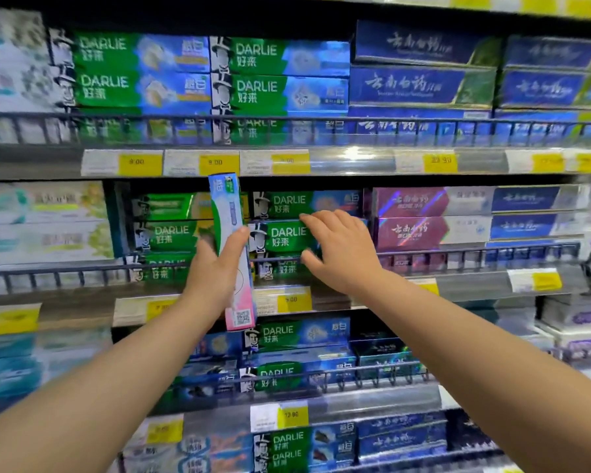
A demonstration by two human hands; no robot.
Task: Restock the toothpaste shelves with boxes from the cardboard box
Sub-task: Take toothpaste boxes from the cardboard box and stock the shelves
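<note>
My left hand [215, 268] grips a long toothpaste box [231, 233], blue at the top and pink at the bottom, held upright in front of the second shelf. My right hand [338, 249] reaches into that shelf with fingers spread, resting on the stacked green Darlie boxes [284, 233]. A second stack of green Darlie boxes [171, 233] stands to the left of the held box. The cardboard box is out of view.
Shelves of toothpaste fill the view, each with a black wire rail [321, 126] along its front. Blue boxes [420, 85] sit upper right, purple and blue ones [413, 230] right of my hand, pale ones [45, 223] at left. Yellow price tags [290, 300] line the shelf edges.
</note>
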